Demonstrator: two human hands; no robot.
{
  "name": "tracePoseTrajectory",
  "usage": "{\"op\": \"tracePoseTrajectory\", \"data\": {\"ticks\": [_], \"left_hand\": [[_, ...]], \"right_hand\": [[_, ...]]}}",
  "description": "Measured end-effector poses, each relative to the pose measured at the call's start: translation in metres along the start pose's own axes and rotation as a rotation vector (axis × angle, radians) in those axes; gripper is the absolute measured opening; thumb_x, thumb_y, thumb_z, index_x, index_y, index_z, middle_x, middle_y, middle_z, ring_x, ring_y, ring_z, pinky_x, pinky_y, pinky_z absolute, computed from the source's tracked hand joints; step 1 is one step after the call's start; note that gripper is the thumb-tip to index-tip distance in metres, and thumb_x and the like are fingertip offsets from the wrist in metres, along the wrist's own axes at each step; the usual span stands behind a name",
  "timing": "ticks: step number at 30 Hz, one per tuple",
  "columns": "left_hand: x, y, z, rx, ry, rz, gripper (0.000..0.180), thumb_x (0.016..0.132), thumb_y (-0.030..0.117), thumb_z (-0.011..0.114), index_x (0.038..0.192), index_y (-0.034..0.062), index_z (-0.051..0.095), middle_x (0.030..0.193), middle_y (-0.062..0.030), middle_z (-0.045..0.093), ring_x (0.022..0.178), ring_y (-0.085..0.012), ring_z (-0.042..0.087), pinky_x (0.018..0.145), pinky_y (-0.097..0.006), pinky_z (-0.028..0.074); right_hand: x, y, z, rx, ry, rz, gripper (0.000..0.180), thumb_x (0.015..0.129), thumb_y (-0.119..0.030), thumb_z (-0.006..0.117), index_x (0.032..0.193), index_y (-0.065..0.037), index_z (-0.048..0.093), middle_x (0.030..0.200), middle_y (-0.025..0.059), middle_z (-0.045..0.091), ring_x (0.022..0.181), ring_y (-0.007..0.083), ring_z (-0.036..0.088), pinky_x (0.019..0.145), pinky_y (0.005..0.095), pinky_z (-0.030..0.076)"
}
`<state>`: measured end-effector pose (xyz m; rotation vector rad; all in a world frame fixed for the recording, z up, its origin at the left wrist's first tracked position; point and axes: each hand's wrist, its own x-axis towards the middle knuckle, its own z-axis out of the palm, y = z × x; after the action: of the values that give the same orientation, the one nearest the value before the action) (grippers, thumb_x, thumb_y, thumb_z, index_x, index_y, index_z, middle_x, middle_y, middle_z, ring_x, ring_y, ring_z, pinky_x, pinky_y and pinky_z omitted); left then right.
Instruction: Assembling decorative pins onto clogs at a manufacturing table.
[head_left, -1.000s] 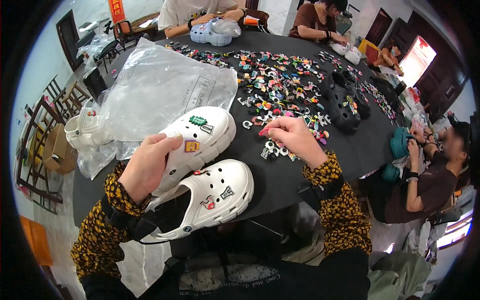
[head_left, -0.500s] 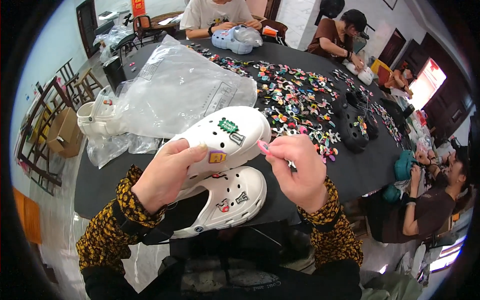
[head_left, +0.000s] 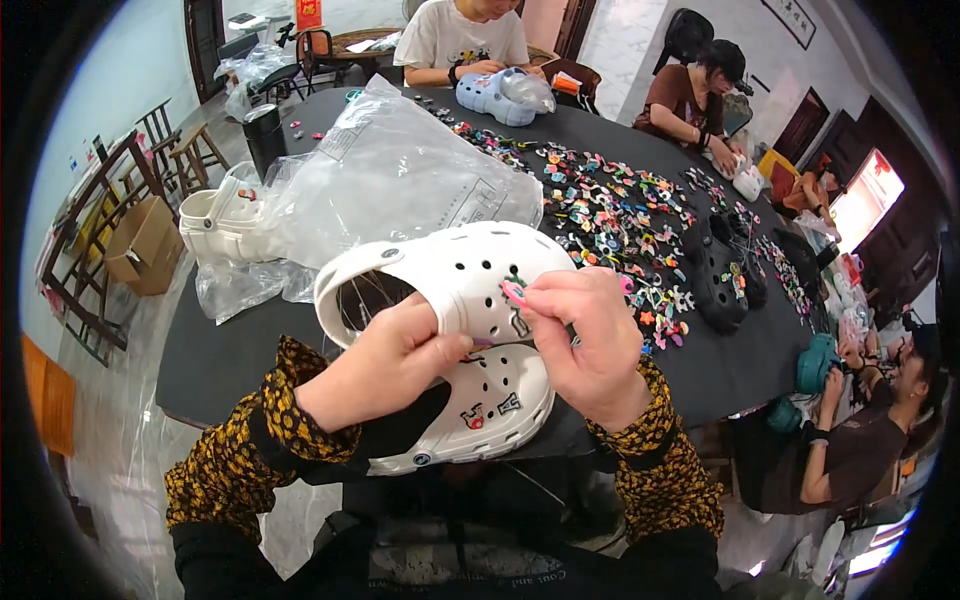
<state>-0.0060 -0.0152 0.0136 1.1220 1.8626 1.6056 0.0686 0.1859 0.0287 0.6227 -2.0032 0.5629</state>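
Note:
My left hand (head_left: 385,365) grips a white clog (head_left: 455,262) by its side, with the fingers inside the foot opening and the thumb outside. Between the thumb and forefinger of my right hand (head_left: 590,335) is a small pink shoe charm (head_left: 514,292), held against or just above the clog's toe. Partly hidden behind that hand are a green charm and a letter charm on the toe. Below, a second white clog (head_left: 470,440) lies on the black table, with a red-and-white charm (head_left: 472,417) and a letter charm (head_left: 510,404) fixed in its holes.
Many loose colourful charms (head_left: 620,205) cover the table's middle. Clear plastic bags (head_left: 420,165) lie at left beside another white pair (head_left: 222,222). Dark clogs (head_left: 718,275) stand at right. Co-workers sit around the black table (head_left: 240,360), one handling a light-blue clog (head_left: 490,98).
The held clog has turned, so its side and heel strap now show. My right hand has brought the pink charm over the toe. The whole view has shifted slightly.

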Motion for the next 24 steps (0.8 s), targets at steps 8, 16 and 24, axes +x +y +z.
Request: {"op": "tracePoseTrajectory", "data": {"ticks": [8,16,24], "left_hand": [[-0.005,0.005,0.005,0.411,0.032,0.346,0.026,0.079,0.003,0.061,0.105,-0.004,0.061,0.112,-0.0249,0.054,0.101,-0.0416,0.054,0.089,-0.045,0.042],[-0.007,0.001,0.005,0.39,-0.011,0.333,0.024,0.082,0.005,0.059,0.106,-0.0024,0.061,0.098,-0.0206,0.062,0.093,-0.0367,0.059,0.083,-0.042,0.046],[-0.007,0.01,0.004,0.038,0.046,0.011,0.022,0.091,0.016,0.057,0.097,-0.0035,0.064,0.078,-0.0135,0.067,0.071,-0.02,0.066,0.063,-0.031,0.05]], "right_hand": [[0.004,0.001,0.011,0.008,-0.055,0.019,0.02,0.075,0.001,0.067,0.092,-0.007,0.062,0.089,0.0059,0.062,0.082,0.0233,0.057,0.074,0.0353,0.039],[0.0,0.007,0.015,-0.039,-0.071,0.019,0.02,0.073,-0.001,0.067,0.091,-0.007,0.062,0.09,0.006,0.061,0.085,0.0246,0.057,0.077,0.0372,0.04],[0.008,0.009,0.021,-0.06,-0.121,-0.007,0.018,0.075,-0.002,0.066,0.091,-0.007,0.062,0.09,0.0064,0.061,0.085,0.025,0.057,0.077,0.0374,0.04]]}}
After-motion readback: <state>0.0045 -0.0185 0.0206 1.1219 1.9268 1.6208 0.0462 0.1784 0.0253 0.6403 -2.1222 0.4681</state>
